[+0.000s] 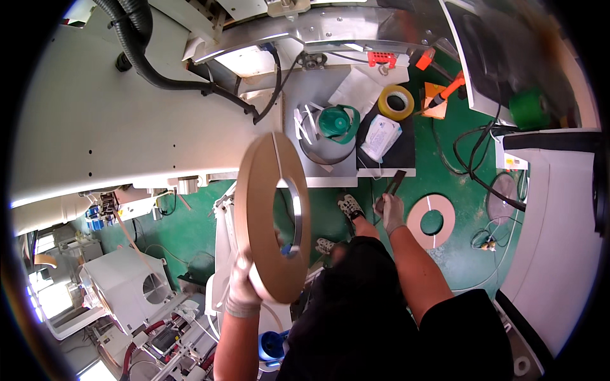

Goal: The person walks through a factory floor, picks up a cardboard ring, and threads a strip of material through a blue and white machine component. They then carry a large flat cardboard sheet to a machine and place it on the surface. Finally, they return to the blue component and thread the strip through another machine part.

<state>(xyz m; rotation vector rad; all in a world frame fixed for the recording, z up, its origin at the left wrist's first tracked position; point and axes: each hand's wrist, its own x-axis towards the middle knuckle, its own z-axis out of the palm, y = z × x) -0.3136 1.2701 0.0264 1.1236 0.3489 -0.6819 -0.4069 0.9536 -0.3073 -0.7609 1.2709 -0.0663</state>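
My left hand [243, 286], in a white glove, grips a large tan coil of banding [262, 222] by its lower edge. The coil stands on edge, its wide round hole facing right, and a pale strip runs across its face. My right hand [393, 213], also gloved, is closed around a dark, flat, narrow tool [396, 182] pointing away from me; its exact kind does not show. To the right of that hand, a second tan coil [416, 220] lies flat on the green floor.
Ahead, a grey bench holds a green-lidded jar [335, 120], a yellow tape roll [395, 103] and a white packet [381, 138]. A white machine [140, 114] fills the left. Black cables [473, 162] and a round grey disc [502, 197] are at right. A blue container [271, 346] stands near my left forearm.
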